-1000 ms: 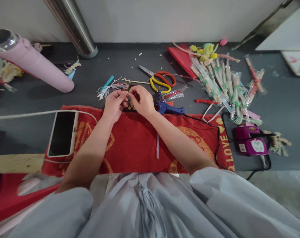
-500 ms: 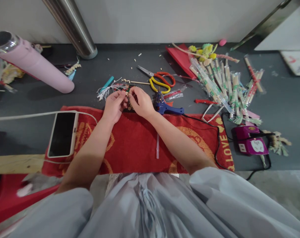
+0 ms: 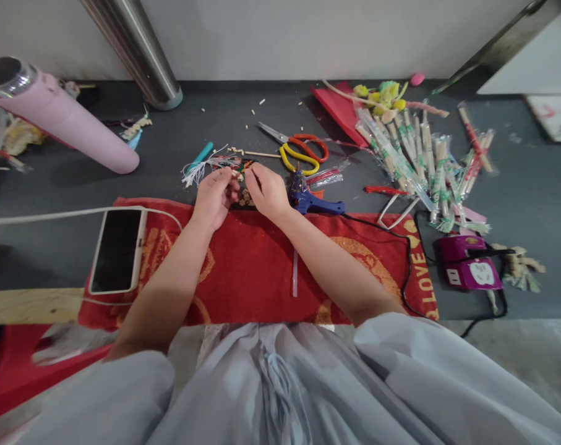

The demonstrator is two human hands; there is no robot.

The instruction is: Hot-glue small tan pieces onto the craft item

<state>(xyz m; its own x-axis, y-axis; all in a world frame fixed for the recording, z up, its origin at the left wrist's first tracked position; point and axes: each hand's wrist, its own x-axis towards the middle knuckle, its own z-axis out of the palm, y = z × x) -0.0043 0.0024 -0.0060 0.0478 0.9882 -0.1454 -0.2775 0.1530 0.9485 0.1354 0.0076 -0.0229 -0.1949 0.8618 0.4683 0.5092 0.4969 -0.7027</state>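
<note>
Over the far edge of the red towel (image 3: 252, 272), my left hand (image 3: 213, 198) pinches a small pale piece (image 3: 236, 175) between thumb and forefinger. My right hand (image 3: 267, 193) is beside it, a small gap away, with its fingertips pressed together; whatever they hold is too small to make out. Beneath and behind the fingers lie small dark, red and green bits, partly hidden. White strings (image 3: 201, 170) spread out left of my left hand, by a teal stick (image 3: 201, 156). A blue glue gun (image 3: 315, 203) rests just right of my right hand.
Scissors (image 3: 303, 151) with red and yellow handles and a thin wooden stick (image 3: 261, 154) lie beyond my hands. Wrapped sticks (image 3: 414, 154) are heaped at right, near a purple power socket (image 3: 470, 262). A phone (image 3: 117, 250) and a pink bottle (image 3: 71, 117) are at left.
My right hand has shifted slightly right, so its fingertips have parted from those of my left hand. More of the small pieces between them shows. My left hand stays nearly in place.
</note>
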